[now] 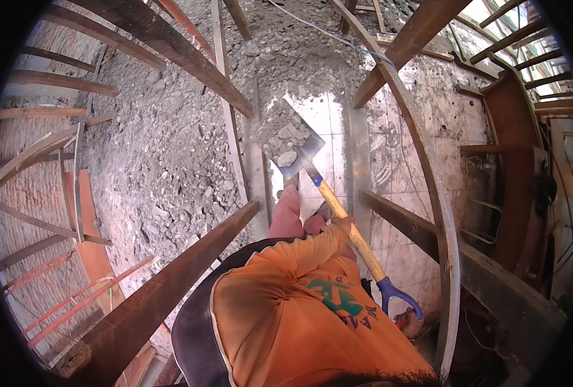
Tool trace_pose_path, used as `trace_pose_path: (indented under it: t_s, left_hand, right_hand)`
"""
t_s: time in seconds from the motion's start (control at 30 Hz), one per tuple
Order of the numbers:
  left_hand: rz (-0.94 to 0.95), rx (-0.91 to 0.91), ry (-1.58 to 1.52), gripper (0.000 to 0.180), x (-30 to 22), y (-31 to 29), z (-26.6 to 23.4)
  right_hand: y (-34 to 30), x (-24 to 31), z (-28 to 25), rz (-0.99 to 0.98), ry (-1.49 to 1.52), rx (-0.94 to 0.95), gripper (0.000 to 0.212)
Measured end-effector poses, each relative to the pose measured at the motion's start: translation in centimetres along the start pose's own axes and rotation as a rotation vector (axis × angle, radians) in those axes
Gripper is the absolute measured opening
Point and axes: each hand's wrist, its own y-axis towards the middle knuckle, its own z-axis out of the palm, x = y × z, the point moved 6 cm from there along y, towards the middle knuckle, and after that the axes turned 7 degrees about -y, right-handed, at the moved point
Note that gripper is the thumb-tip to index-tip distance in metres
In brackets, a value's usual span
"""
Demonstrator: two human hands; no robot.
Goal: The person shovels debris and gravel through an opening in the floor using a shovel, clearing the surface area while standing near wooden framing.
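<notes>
A shovel (341, 206) with a wooden shaft, a blue fork-shaped handle and a flat metal blade (310, 147) slants across the middle. Grey rubble (288, 138), with several larger lumps, lies on the blade. My left hand (343, 224) is wrapped round the wooden shaft at about its middle, below an orange sleeve. At the rear end, my right hand (408, 322) grips the blue handle; part of its fingers is hidden. My leg (287, 213) and a foot show beside the shaft.
Broken rubble (177, 148) covers the floor to the left and ahead. Pale floor tiles (390, 193) run along the right. Wooden beams (164, 284) and a long curved strip (422, 142) cross close by on both sides. A brown wooden cabinet (515, 168) stands at the far right.
</notes>
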Motion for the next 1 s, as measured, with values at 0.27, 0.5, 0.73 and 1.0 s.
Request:
trace_pose_path:
  t_s: [0.27,0.5,0.73,1.0]
  left_hand:
    - [0.145,-0.046,-0.46,0.009,-15.4,-5.1,-10.4]
    - [0.352,0.08,-0.548,0.007,-24.0,-8.6,-11.5]
    - [0.316,0.131,-0.43,0.016,-16.1,-12.1,-1.8]
    - [0.163,0.173,-0.404,0.019,-10.8,-10.8,2.8]
  right_hand:
    - [0.2,4.2,13.0,-0.181,-0.091,0.351,0.015]
    - [-2.5,9.7,18.9,-1.413,-0.421,0.547,0.021]
    - [-7.5,13.5,10.6,-1.243,-0.351,0.331,0.014]
    - [-9.6,15.9,8.2,-1.268,-0.674,0.043,0.01]
